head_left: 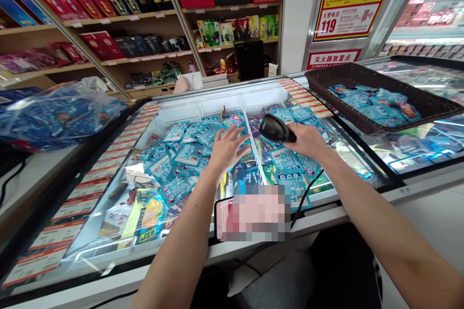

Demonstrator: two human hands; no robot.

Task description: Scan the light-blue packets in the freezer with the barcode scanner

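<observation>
My right hand (308, 141) grips a black handheld barcode scanner (274, 129) by its handle. A cable runs from near my wrist down the front edge. My left hand (229, 147) hovers over the packets with its fingers spread and nothing in them. Under both hands, blue snack packets (188, 157) lie spread across the glass top of a freezer (105, 246). More blue packets (290, 174) lie beneath the scanner, some with barcodes facing up. A phone (222, 219) with a lit screen rests at the front edge, partly blurred out.
At the right stands a brown woven basket (427, 96) holding several blue packets. A clear plastic bag (65, 116) of blue packages sits at the left. Stocked shelves (145, 14) and a black monitor (249, 59) stand behind the freezer.
</observation>
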